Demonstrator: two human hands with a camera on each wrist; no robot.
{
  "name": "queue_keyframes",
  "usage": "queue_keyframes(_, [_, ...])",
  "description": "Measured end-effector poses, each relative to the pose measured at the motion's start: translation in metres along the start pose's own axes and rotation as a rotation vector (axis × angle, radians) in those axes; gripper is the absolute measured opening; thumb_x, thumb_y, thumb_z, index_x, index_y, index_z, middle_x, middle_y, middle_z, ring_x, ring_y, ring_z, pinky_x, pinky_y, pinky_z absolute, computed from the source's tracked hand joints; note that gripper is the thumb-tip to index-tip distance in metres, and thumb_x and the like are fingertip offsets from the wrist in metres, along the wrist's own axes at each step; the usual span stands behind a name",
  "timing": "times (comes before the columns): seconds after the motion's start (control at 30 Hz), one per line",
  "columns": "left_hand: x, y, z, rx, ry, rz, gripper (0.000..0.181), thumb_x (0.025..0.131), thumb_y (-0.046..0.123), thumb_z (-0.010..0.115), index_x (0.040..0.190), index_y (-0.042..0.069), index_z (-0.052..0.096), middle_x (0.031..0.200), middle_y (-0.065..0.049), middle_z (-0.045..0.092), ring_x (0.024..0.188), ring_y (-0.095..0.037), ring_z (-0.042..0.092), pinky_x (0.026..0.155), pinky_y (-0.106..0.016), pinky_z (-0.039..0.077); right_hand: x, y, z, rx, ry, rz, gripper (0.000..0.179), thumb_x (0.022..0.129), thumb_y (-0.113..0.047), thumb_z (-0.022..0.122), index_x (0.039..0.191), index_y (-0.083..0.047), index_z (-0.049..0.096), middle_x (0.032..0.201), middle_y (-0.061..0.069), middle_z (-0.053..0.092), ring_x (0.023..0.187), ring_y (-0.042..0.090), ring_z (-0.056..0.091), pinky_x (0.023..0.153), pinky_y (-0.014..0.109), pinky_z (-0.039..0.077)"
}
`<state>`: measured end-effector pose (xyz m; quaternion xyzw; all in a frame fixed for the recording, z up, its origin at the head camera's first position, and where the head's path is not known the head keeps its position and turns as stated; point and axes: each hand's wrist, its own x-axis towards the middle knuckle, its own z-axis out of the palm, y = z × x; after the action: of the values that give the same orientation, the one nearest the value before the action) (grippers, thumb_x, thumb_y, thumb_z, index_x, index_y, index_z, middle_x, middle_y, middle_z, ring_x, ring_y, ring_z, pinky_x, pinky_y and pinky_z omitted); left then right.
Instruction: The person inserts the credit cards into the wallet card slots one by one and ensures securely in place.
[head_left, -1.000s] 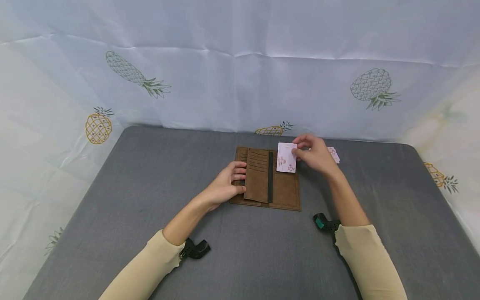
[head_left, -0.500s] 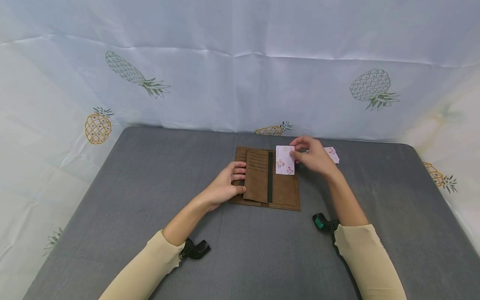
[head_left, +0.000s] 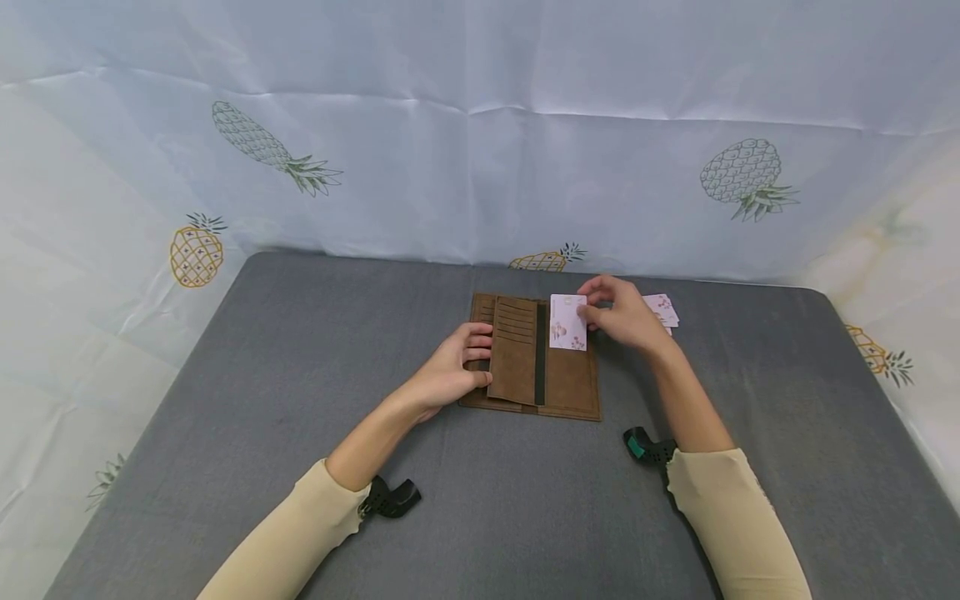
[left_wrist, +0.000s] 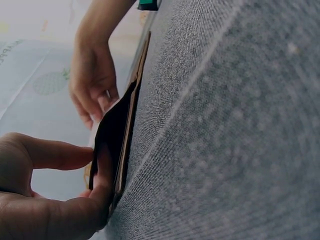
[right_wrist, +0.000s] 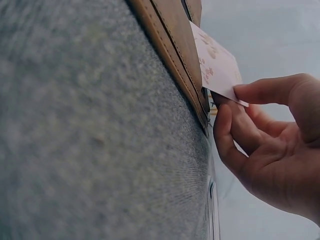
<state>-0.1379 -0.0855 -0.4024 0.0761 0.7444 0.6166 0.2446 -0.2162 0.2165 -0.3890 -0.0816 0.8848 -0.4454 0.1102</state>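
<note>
An open brown wallet (head_left: 573, 383) lies on the grey table, card slots on its inner flap and a dark strip down the middle. My left hand (head_left: 448, 371) holds that flap (head_left: 512, 367) at its left edge. In the left wrist view, the thumb is on one side of the raised flap and a finger is inside it. Over the wallet's right panel, my right hand (head_left: 622, 312) pinches a pink-white card (head_left: 567, 322) with printed flowers by its right edge. The right wrist view shows the thumb on the card's face and fingers behind it; its lower edge is close to the panel.
Several similar flowered cards (head_left: 663, 309) lie on the table (head_left: 337, 333) behind and right of my right hand, partly hidden by it. A white curtain (head_left: 465, 183) printed with pineapples hangs along the table's back edge. Black wrist cameras are worn on both wrists.
My right hand has moved the card slightly left and toward me over the wallet's right panel, by a small amount. The left hand and wallet stay in place.
</note>
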Motion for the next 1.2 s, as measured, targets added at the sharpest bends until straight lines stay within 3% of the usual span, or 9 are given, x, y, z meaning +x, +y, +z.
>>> queue_keyframes(0.23, [0.0006, 0.0003, 0.0006, 0.003, 0.002, -0.002, 0.075, 0.099, -0.009, 0.061, 0.166, 0.007, 0.031, 0.167, -0.02, 0.04, 0.156, -0.039, 0.044, 0.123, -0.056, 0.044, -0.0016, 0.0005, -0.0024, -0.029, -0.013, 0.005, 0.033, 0.105, -0.007, 0.065, 0.134, 0.007, 0.06, 0.116, 0.028, 0.072, 0.084, 0.016, 0.072, 0.076, 0.028, 0.058])
queue_keyframes(0.57, [0.0003, -0.0002, 0.0008, 0.001, 0.005, 0.0, 0.075, 0.1, -0.009, 0.061, 0.167, 0.007, 0.03, 0.167, -0.02, 0.04, 0.155, -0.039, 0.044, 0.122, -0.056, 0.044, -0.0027, 0.0003, -0.0039, -0.04, -0.06, 0.003, 0.035, 0.104, -0.006, 0.067, 0.134, 0.01, 0.06, 0.112, 0.025, 0.071, 0.091, 0.024, 0.074, 0.075, 0.029, 0.056])
queue_keyframes(0.83, [-0.0003, 0.0003, 0.0004, 0.004, 0.008, -0.002, 0.075, 0.1, -0.009, 0.06, 0.167, 0.007, 0.03, 0.167, -0.021, 0.04, 0.156, -0.039, 0.044, 0.122, -0.056, 0.044, -0.0023, -0.0006, -0.004, -0.095, -0.079, -0.005, 0.027, 0.1, -0.007, 0.072, 0.123, 0.006, 0.068, 0.104, 0.016, 0.068, 0.083, 0.014, 0.063, 0.07, 0.027, 0.048])
queue_keyframes(1.2, [-0.0003, -0.0005, 0.0005, 0.006, 0.005, -0.003, 0.075, 0.1, -0.009, 0.06, 0.167, 0.007, 0.03, 0.167, -0.021, 0.04, 0.156, -0.039, 0.044, 0.122, -0.057, 0.044, -0.0019, 0.0017, -0.0048, -0.129, -0.144, -0.021, 0.016, 0.098, -0.003, 0.07, 0.112, 0.005, 0.072, 0.097, 0.012, 0.068, 0.082, 0.017, 0.058, 0.07, 0.026, 0.048])
